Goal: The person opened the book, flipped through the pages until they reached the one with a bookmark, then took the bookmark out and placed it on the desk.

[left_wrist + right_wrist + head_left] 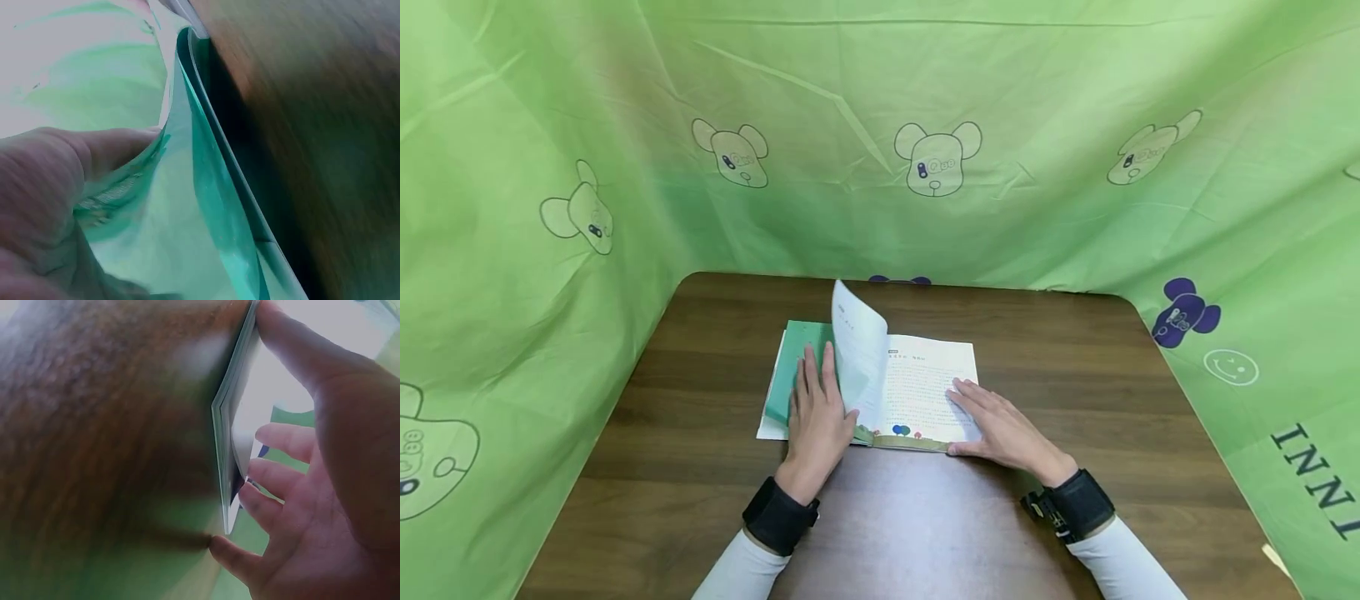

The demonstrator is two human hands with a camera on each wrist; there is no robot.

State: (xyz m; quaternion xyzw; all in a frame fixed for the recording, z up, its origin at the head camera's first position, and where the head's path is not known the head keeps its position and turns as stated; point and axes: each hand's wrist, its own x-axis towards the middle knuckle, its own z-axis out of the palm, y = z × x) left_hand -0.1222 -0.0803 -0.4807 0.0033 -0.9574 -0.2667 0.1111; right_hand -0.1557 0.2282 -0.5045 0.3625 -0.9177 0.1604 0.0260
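A book (928, 387) lies open on the table, with printed text and small coloured pictures along the foot of its right page. One white leaf (859, 354) stands up near the spine, curving to the left. My left hand (818, 421) rests on the green left-hand page (781, 385), fingers straight, its thumb beside the raised leaf. In the left wrist view the thumb (115, 147) touches a page. My right hand (1000, 427) lies at the lower right corner, fingertips on the right page and thumb at the bottom edge. The right wrist view shows its fingers (278, 478) extended beside the book's edge.
The brown wooden table (700, 483) has rounded far corners. A green cloth (820, 208) with printed bear heads hangs around its back and sides. Both wrists wear black bands (781, 515).
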